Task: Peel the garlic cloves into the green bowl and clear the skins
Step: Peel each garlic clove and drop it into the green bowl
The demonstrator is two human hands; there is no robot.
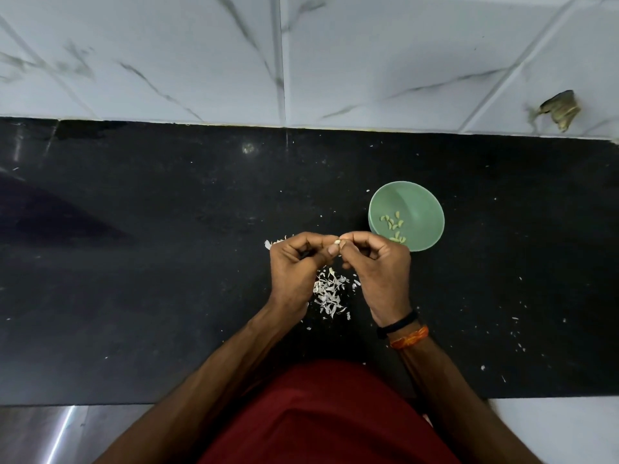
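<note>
A small pale garlic clove (337,242) sits between the fingertips of both hands above the black counter. My left hand (298,266) pinches it from the left and my right hand (378,266) pinches it from the right, fingers curled. The green bowl (422,199) stands just right of my right hand and holds several peeled cloves (392,223). A heap of white garlic skins (330,294) lies on the counter below and between my hands. More skins (272,243) poke out left of my left hand.
The black counter (167,262) runs across the view, dotted with small skin flecks, mostly at the right. A white marble-look tiled wall (301,61) rises behind it. A brownish scrap (559,110) sticks to the wall at far right.
</note>
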